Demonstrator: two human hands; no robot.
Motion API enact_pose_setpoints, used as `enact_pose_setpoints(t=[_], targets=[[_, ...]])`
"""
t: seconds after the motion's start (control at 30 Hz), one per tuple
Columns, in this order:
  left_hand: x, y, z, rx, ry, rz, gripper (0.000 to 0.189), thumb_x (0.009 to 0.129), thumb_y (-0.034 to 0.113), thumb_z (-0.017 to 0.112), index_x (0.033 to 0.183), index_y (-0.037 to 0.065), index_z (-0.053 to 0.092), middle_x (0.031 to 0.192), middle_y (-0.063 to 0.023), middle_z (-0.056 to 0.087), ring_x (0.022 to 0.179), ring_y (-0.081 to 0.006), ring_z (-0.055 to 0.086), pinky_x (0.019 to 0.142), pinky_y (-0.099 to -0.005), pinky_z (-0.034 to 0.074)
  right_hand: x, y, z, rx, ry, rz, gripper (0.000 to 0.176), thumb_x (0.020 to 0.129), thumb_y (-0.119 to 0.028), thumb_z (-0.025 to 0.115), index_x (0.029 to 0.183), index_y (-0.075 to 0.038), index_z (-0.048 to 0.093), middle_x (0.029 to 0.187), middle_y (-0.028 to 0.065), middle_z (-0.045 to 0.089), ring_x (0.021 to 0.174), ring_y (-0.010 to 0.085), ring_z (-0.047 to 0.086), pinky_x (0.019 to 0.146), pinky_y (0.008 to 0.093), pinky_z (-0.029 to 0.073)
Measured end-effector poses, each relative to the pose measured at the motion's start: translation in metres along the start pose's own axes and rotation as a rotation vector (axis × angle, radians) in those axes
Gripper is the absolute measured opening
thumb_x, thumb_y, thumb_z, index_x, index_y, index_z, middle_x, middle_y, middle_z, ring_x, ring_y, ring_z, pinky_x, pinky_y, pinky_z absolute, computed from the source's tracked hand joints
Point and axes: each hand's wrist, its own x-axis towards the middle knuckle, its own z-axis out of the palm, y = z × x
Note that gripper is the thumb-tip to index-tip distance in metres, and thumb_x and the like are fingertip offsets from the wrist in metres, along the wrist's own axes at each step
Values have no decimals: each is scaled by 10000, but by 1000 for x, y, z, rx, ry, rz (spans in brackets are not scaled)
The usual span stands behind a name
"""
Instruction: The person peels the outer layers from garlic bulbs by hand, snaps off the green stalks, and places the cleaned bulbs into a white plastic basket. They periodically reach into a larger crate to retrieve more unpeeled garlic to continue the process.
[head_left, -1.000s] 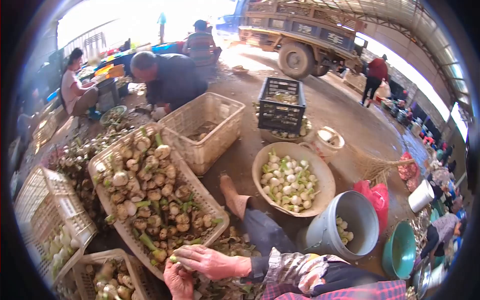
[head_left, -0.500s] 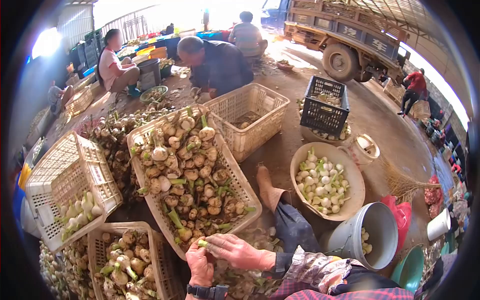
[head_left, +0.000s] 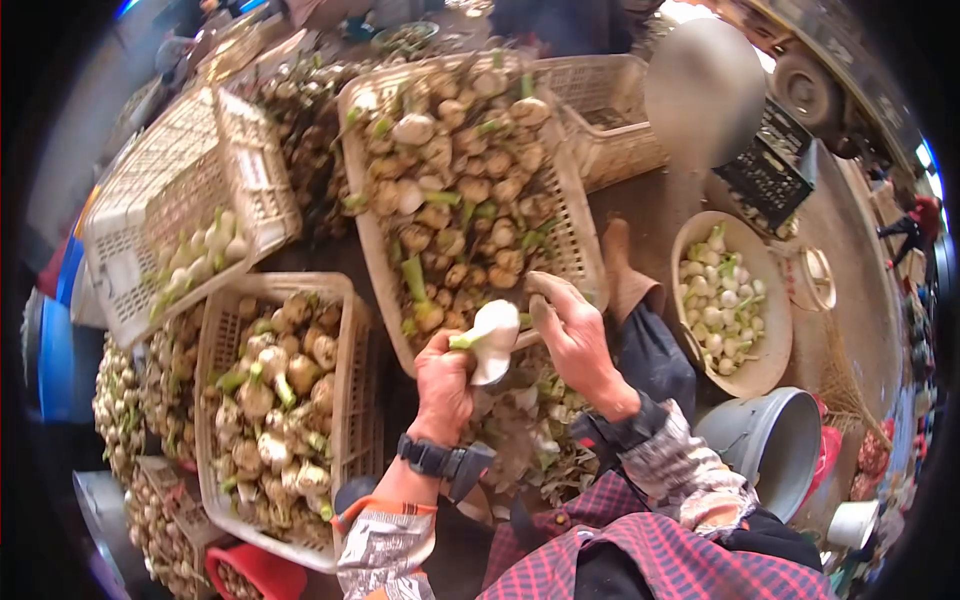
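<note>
My left hand (head_left: 445,385) is closed around the green stem of a white garlic bulb (head_left: 492,338), which tilts up to the right. Just right of the bulb, my right hand (head_left: 567,330) has its fingers bent and apart, with nothing visible between them. Beyond both hands lies a long pale crate (head_left: 357,235) full of brownish garlic bulbs with green stems. Leaf and skin scraps (head_left: 530,425) cover the ground below my hands. At the right, a round beige basin (head_left: 778,345) holds clean white bulbs.
Another garlic crate (head_left: 345,400) stands at left, with a tilted crate (head_left: 270,185) behind it. A grey bucket (head_left: 775,440) lies tipped at right, a black crate (head_left: 765,175) beyond the basin. A red container (head_left: 275,575) is at lower left. My knee is beside the basin.
The view has tilted down and shifted left. My hands have moved apart, and a peeled white bulb now shows in my left hand. My right hand has come off the piece between them.
</note>
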Motion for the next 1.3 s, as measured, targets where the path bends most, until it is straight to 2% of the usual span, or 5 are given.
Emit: enact_pose_setpoints(t=[0.13,0.2,0.37,0.93,1.3], targets=[[-12,-7,10,-94,-148,-137,219,745,-119,508,849,43,613,794,-9,616,653,-85,572,576,-227,477,-17,2,25,-213,-166,-236,508,765,-319,743,1077,51,588,1152,194,579,1059,319,563,911,418,452],[-13,-17,2,25,-149,-90,236,746,-121,483,837,54,612,762,-2,606,616,-71,542,530,-217,446,5,26,25,795,-121,706,383,827,-304,711,982,30,608,910,118,655,777,217,645,692,329,524],[-28,-17,-17,423,-339,-168,227,733,-119,452,736,45,610,728,-19,609,667,-95,553,615,-236,453,15,67,4,1047,310,804,322,985,-267,442,1007,27,572,868,141,643,722,258,663,642,375,581],[-22,-20,4,675,-300,-20,180,869,126,635,838,-47,674,703,-53,679,630,-52,598,570,-213,494,-43,29,19,419,-25,385,185,861,-176,696,863,-6,624,715,-27,577,647,34,488,575,198,435],[-19,-46,-25,1434,-734,139,323,695,179,686,979,26,661,887,-141,650,730,-238,630,685,-310,506,-5,65,-54,1798,-71,605,557,977,-423,358,1112,82,552,1243,263,529,1227,426,439,991,506,413]])
